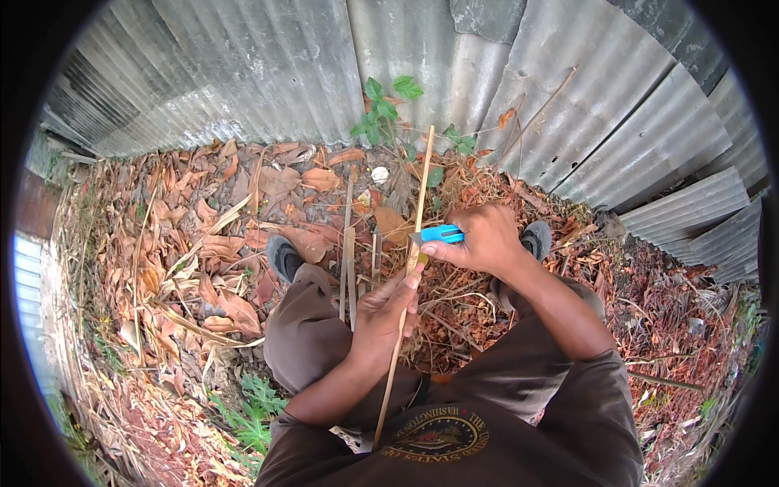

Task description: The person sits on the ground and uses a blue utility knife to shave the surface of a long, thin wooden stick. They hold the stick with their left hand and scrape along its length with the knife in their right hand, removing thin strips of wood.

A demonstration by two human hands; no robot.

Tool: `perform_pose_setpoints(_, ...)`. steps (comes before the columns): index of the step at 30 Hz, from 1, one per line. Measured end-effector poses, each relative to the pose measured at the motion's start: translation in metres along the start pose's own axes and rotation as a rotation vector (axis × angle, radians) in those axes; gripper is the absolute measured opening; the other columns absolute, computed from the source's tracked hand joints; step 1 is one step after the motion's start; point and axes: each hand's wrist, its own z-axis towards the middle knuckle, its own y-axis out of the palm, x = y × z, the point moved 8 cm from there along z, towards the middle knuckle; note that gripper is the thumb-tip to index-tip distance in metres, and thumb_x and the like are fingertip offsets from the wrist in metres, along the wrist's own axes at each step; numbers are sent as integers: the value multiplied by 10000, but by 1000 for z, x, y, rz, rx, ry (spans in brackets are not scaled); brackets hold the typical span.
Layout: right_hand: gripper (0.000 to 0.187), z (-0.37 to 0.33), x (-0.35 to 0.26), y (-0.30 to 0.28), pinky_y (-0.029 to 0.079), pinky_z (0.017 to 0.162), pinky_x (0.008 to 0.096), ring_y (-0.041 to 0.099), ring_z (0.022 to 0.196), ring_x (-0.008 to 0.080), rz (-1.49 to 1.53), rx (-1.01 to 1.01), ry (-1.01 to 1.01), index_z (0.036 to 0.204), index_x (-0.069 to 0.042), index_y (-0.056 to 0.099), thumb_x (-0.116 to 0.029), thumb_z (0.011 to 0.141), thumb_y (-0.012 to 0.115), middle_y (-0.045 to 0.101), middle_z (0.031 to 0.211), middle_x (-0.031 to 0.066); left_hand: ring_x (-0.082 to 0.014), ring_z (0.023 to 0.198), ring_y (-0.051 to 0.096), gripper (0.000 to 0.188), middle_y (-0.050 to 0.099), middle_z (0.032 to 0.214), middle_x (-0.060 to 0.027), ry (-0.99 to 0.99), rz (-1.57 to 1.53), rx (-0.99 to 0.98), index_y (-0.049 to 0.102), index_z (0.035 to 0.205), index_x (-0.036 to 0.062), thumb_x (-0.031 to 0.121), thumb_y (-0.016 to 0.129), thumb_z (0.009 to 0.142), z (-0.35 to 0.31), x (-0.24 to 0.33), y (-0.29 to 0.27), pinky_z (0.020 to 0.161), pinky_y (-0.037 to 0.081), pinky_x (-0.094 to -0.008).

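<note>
A long, thin strip of pale wood or bamboo (pixel 423 191) runs from near my shirt up toward the metal fence. My left hand (pixel 386 310) is closed around its middle, thumb along the strip. Just above that, my right hand (pixel 480 239) grips a blue utility knife (pixel 442 234). The knife's blade lies against the strip, a little beyond my left thumb. A small yellow patch shows under the knife, but I cannot make out what it is. My right fingers are partly hidden behind the knife handle.
Corrugated metal sheets (pixel 268 73) stand as a fence ahead. Dry leaves (pixel 235 312) cover the ground, with several pale sticks (pixel 348 268) lying between my feet. A small green plant (pixel 377 114) grows by the fence. My shoes (pixel 284 258) are planted on either side.
</note>
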Motion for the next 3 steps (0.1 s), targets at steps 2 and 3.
perform_pose_setpoints(2, 707, 7, 12, -3, 504, 519, 437, 622, 498, 327, -18, 20, 60, 656, -86, 689, -770, 743, 535, 577, 497, 133, -38, 502, 422, 430, 487, 701, 26, -6, 12, 14, 539, 1313, 34, 261, 599, 953, 0, 0, -1, 454, 346, -180)
perform_pose_setpoints(3, 708, 13, 20, -6, 509, 526, 436, 625, 500, 326, -26, 32, 91, 672, -90, 699, -774, 743, 531, 587, 510, 139, -40, 504, 429, 441, 490, 701, 23, -6, 2, 9, 532, 1320, 35, 255, 611, 946, -1, -2, 0, 454, 352, -182)
